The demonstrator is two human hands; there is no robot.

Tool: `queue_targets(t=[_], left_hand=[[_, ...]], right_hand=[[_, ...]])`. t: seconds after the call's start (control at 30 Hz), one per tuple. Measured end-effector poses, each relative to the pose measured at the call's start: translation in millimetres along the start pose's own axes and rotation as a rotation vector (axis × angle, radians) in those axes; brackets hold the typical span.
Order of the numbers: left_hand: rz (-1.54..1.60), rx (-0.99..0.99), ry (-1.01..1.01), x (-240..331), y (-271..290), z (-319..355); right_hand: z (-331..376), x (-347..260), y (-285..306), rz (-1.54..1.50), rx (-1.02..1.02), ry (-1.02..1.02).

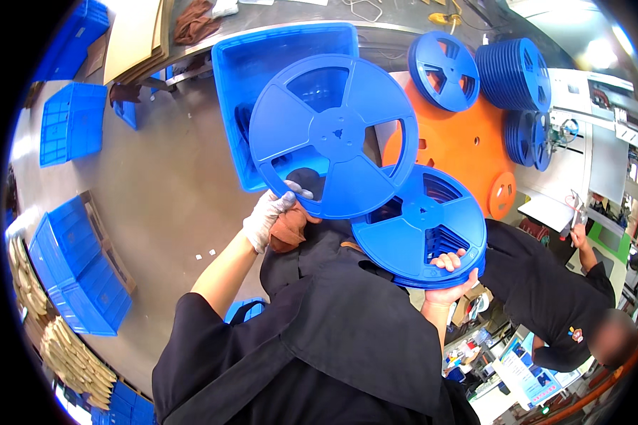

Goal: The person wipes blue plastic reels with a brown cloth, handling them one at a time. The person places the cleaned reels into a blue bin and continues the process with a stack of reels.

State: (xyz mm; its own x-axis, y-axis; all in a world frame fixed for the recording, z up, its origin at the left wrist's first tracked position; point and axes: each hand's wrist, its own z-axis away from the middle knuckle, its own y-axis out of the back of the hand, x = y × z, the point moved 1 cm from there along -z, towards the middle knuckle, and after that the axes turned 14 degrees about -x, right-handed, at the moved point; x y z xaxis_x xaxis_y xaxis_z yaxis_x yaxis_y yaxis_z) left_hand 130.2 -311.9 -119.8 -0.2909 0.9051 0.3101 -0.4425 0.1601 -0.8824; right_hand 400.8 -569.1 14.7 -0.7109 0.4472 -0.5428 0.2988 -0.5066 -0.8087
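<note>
While the left grip, in a pale glove with bare fingertips, pinches the lower rim of a single blue reel, the right grip clasps a stack of blue reels by its edge, fingers curled on the top face and the rest of the hand against the side and underneath. The single reel is tilted face-up across the right part of the blue plastic bin, hiding much of its opening, and the stack lies to the right of that bin and nearer the wearer, its upper edge overlapped by the single reel. A brown cloth is bunched at the left grip, just below the bin's near edge; whether the fingers clasp it cannot be told. To the right of the bin spreads an orange surface with cut-out holes, bearing a blue reel group seen nearly face-on, a long row of reels standing on edge and a shorter row, plus a small orange disc at its near rim. Beyond the bin runs a long grey surface with cardboard sheets and a crumpled brown rag. Well to the left of the bin stand blue crates on the floor. Farther right than the orange surface, as seen from the bin, a co-worker in dark clothes has one raised hand near a pale panel.
</note>
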Motion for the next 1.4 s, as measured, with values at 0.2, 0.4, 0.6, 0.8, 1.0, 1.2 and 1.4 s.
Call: queue_targets(t=[0.2,0.4,0.6,0.8,1.0,1.2,1.4], left_hand=[[0.021,0.05,-0.016,-1,11,3],[-0.142,0.294,-0.02,-1,47,-28],[-0.214,0.546,0.092,-29,144,-94],[-0.438,0.797,0.291,-53,220,-177],[0.04,0.794,0.698,-31,261,-205],[-0.179,0.844,0.27,-24,247,-172],[0.052,0.175,-0.043,-5,91,-124]], right_hand=[[-5,-1,-7,0.087,0.079,-0.06],[-15,33,-23,0.255,0.274,-0.207],[-15,58,-20,0.34,0.339,-0.42],[-27,68,-1,0.389,0.282,-0.534],[-35,78,11,0.258,0.2,-0.504],[-41,59,-6,0.17,0.136,-0.453],[-47,55,-28,0.096,0.042,-0.376]])
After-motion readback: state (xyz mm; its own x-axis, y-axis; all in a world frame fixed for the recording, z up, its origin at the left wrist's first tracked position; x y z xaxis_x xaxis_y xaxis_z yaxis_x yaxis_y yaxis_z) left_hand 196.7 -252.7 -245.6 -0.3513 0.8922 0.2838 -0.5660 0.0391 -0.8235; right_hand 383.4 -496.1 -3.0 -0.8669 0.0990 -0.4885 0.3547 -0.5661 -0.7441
